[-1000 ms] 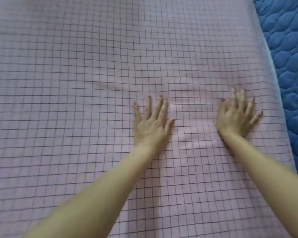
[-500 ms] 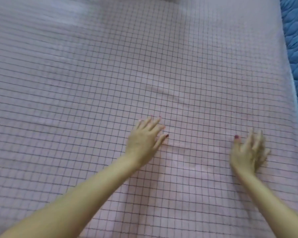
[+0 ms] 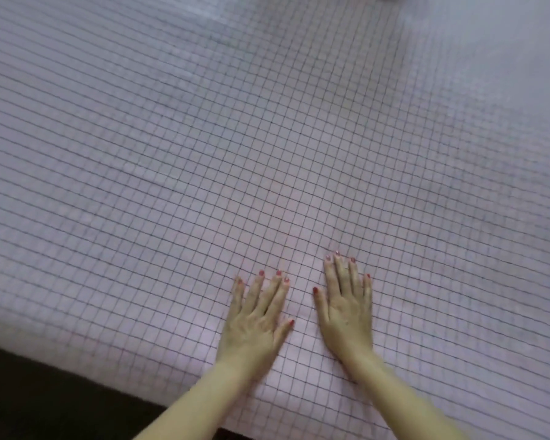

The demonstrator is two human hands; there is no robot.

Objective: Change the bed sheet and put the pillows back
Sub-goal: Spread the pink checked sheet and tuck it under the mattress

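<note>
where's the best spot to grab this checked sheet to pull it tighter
Probably the near edge of the checked sheet, where it rolls over the mattress side at lower left. Come from below that edge and pinch the overhang. On top it lies flat under the left hand and right hand, offering no fold to grip.

The bed sheet (image 3: 204, 185) is matt pink cloth, smooth, printed with a thin dark grid.
</note>
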